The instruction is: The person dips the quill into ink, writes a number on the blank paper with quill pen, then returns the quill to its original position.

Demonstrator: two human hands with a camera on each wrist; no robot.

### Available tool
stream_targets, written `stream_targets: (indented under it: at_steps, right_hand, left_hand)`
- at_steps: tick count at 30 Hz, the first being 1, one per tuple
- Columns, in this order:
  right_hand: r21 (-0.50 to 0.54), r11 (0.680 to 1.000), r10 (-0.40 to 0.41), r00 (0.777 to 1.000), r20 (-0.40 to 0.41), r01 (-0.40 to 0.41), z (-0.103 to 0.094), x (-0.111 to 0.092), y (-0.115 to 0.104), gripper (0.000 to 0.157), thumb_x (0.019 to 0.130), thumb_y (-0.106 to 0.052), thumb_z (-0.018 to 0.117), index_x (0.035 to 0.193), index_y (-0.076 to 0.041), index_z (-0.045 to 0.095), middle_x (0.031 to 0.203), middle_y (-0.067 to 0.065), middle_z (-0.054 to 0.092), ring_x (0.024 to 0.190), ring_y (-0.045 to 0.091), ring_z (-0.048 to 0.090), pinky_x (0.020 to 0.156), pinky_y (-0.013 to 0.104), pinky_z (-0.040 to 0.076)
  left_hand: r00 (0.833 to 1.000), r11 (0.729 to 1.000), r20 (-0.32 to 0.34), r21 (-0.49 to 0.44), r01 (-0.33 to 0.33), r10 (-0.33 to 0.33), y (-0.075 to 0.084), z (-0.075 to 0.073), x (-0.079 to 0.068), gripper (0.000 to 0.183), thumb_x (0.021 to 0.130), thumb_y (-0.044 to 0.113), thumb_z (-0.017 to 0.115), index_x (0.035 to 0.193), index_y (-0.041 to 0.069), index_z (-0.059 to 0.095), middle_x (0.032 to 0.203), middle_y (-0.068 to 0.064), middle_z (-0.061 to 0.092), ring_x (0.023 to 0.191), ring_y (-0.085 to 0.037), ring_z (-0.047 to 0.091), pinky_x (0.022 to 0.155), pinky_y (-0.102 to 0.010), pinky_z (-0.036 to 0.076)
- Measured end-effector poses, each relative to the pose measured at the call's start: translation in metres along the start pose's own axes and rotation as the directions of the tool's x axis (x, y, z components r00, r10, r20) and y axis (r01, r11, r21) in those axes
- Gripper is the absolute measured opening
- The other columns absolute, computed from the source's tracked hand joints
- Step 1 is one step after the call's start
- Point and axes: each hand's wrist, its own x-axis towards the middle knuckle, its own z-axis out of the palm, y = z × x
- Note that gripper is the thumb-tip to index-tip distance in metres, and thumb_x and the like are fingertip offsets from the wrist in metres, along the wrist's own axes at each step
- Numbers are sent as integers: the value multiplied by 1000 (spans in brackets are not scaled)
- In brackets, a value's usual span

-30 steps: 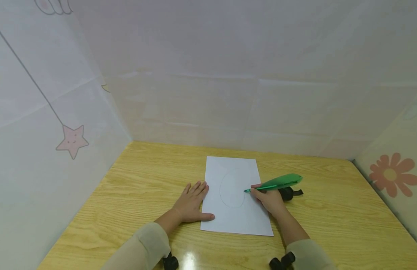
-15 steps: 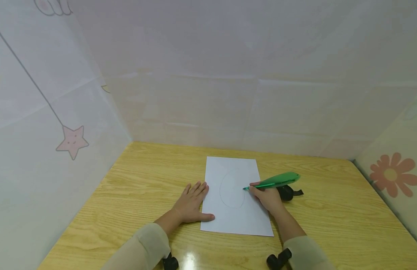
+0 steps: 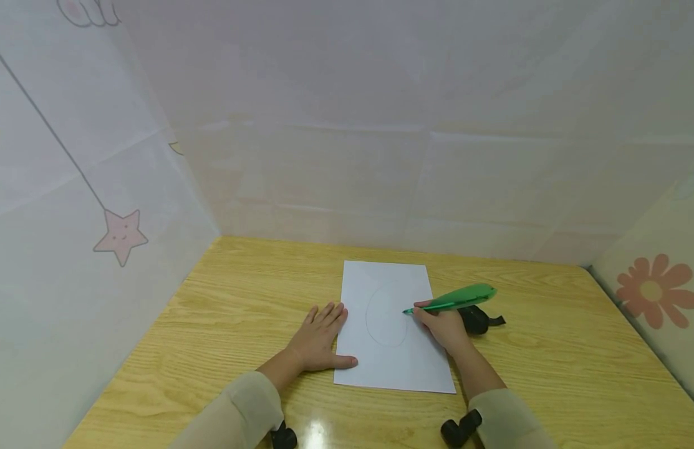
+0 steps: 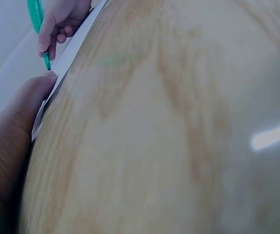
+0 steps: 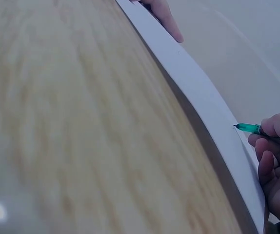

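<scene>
A sheet of white paper [image 3: 388,371] lies on the wooden table, bearing a thin, egg-shaped outline. My right hand [image 3: 449,330] pinches a green pen [image 3: 444,306] that has a leaf-like or feather-like green top. The pen's tip is right at the outline's right side; in the right wrist view the pen [image 5: 247,127] slants in over the paper [image 5: 213,114]. My left hand [image 3: 317,340] rests flat with fingers spread at the paper's left edge, thumb on the sheet. The left wrist view shows the left thumb [image 4: 30,97] along the paper's edge.
The wooden table [image 3: 257,280] meets a pale hanging sheet [image 3: 347,187] at its back. Side sheets carry a printed star [image 3: 121,237] and a flower [image 3: 655,290]. A black wrist device [image 3: 476,319] sits beside my right hand.
My right hand and the pen have moved slightly up and to the left along the outline's right side. The left hand and the paper have stayed in place.
</scene>
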Motion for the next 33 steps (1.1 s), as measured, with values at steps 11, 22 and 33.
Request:
stream_targets:
  at_steps: [11,22,33]
  right_hand:
    - [21,1000,16,1000,7,-17,2,3,-1,30,92,-24,68,113,-3,71,102,11,72,76,9,61,69,21,51]
    - [1,1000,1,1000,5,-1,2,1,-2,31,92,-25,67,114,-3,71,96,9,73,74,9,62,69,23,51]
    - [-15,1000,10,1000,1,-10,2,0,-5,31,92,-26,67,114,-4,71,91,7,73,73,8,62,69,23,50]
  left_hand:
    - [1000,1000,2,-13,6,-5,1,-1,-1,107,81,77,52,158,10,18,166,-6,14,154,-24,9,124,-52,5]
    - [1000,1000,-3,-29,-2,2,1,-2,-2,108,81,76,54,157,8,18,166,-8,13,154,-25,10,124,-52,6]
    - [1000,1000,8,-29,8,-7,1,-1,-1,109,80,78,53,158,9,17,166,-6,12,155,-24,8,124,-52,5]
